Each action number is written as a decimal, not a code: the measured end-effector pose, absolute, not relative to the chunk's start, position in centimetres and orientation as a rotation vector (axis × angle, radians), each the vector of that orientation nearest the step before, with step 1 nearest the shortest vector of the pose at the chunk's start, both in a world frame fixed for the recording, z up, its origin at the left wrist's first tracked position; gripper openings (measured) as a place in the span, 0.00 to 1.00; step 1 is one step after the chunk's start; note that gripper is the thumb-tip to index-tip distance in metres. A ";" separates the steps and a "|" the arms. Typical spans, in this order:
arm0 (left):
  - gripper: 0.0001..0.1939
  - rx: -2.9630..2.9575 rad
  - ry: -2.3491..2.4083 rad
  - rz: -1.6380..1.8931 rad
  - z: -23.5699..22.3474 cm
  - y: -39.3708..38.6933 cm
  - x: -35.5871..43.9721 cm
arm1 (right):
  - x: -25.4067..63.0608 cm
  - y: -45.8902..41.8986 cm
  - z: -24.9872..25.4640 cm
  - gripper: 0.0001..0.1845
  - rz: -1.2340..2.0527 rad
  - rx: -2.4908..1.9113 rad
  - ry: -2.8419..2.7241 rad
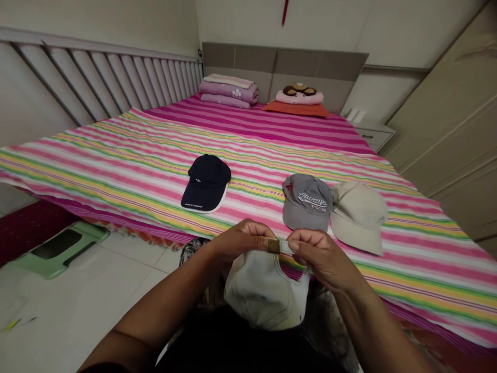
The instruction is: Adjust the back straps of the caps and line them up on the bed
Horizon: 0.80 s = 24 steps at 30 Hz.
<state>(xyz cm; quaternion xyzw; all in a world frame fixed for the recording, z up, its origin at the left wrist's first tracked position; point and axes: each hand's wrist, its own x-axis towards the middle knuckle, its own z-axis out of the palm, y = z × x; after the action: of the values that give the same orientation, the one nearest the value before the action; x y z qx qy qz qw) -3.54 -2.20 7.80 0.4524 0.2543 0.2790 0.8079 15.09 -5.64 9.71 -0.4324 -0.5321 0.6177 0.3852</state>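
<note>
Both hands hold a pale white cap [264,292] in front of me, its back facing up. My left hand [240,241] pinches the brass buckle of the cap's strap. My right hand [322,254] pinches the white strap end right beside it. On the striped bed beyond lie three more caps: a navy cap [206,182] to the left, a grey cap with lettering [306,202] in the middle, and a beige cap [359,215] touching it on the right.
The bed [155,150] carries a pink, yellow and green striped sheet. Folded purple bedding [229,90] and a plush-topped orange pillow [298,101] sit at the headboard. A green stool [62,248] stands on the tiled floor at left. A nightstand [375,132] and wardrobe stand at right.
</note>
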 end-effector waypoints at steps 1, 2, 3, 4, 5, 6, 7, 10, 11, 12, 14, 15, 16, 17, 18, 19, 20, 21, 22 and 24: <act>0.12 0.968 0.544 0.597 7.8 -2.2 -3.5 | 15.1 -5.6 9.7 0.13 1.565 -1.107 -1.363; 0.12 0.969 0.542 0.597 7.7 -2.2 -3.6 | 15.1 -5.6 9.7 0.14 1.556 -1.111 -1.365; 0.12 0.970 0.539 0.599 7.7 -2.2 -3.6 | 15.0 -5.6 9.7 0.14 1.547 -1.115 -1.364; 0.12 0.970 0.537 0.602 7.7 -2.2 -3.6 | 15.0 -5.6 9.6 0.14 1.539 -1.118 -1.360; 0.12 0.970 0.535 0.605 7.6 -2.2 -3.6 | 15.0 -5.6 9.6 0.14 1.532 -1.122 -1.356; 0.12 0.967 0.535 0.606 7.6 -2.2 -3.6 | 15.1 -5.6 9.6 0.13 1.530 -1.125 -1.353; 0.12 0.962 0.538 0.605 7.6 -2.2 -3.5 | 15.0 -5.6 9.6 0.13 1.532 -1.125 -1.353; 0.12 0.940 0.550 0.596 7.6 -2.1 -3.5 | 15.0 -5.7 9.5 0.14 1.550 -1.124 -1.365; 0.12 0.939 0.551 0.597 7.6 -2.1 -3.5 | 14.9 -5.7 9.5 0.14 1.552 -1.127 -1.364; 0.12 0.943 0.551 0.600 7.5 -2.1 -3.5 | 14.8 -5.7 9.5 0.14 1.549 -1.130 -1.359; 0.12 0.958 0.550 0.605 7.5 -2.0 -3.5 | 14.7 -5.7 9.4 0.14 1.535 -1.141 -1.340; 0.12 0.965 0.550 0.608 7.4 -2.0 -3.5 | 14.7 -5.7 9.4 0.14 1.529 -1.143 -1.332; 0.12 0.970 0.549 0.611 7.4 -2.0 -3.5 | 14.7 -5.7 9.4 0.14 1.526 -1.144 -1.329; 0.12 0.970 0.548 0.612 7.3 -2.0 -3.5 | 14.7 -5.7 9.4 0.13 1.525 -1.142 -1.330; 0.12 0.968 0.547 0.612 7.3 -2.0 -3.5 | 14.8 -5.7 9.4 0.13 1.526 -1.140 -1.333; 0.11 0.964 0.546 0.609 7.3 -2.0 -3.5 | 14.8 -5.7 9.4 0.13 1.525 -1.138 -1.338; 0.12 0.960 0.546 0.604 7.2 -2.0 -3.5 | 14.8 -5.7 9.4 0.13 1.522 -1.138 -1.344; 0.12 0.954 0.547 0.598 7.2 -2.0 -3.5 | 14.8 -5.7 9.5 0.13 1.519 -1.141 -1.348; 0.12 0.950 0.552 0.595 7.2 -2.0 -3.5 | 14.8 -5.8 9.6 0.13 1.516 -1.148 -1.350; 0.13 0.951 0.564 0.596 7.3 -2.0 -3.5 | 14.7 -5.8 9.8 0.14 1.520 -1.166 -1.361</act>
<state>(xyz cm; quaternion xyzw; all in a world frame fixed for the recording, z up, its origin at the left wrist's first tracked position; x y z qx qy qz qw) -3.49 -2.01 7.32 0.4448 0.2639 0.2790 0.8091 14.73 -5.79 9.83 -0.4577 -0.5345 0.5969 0.3854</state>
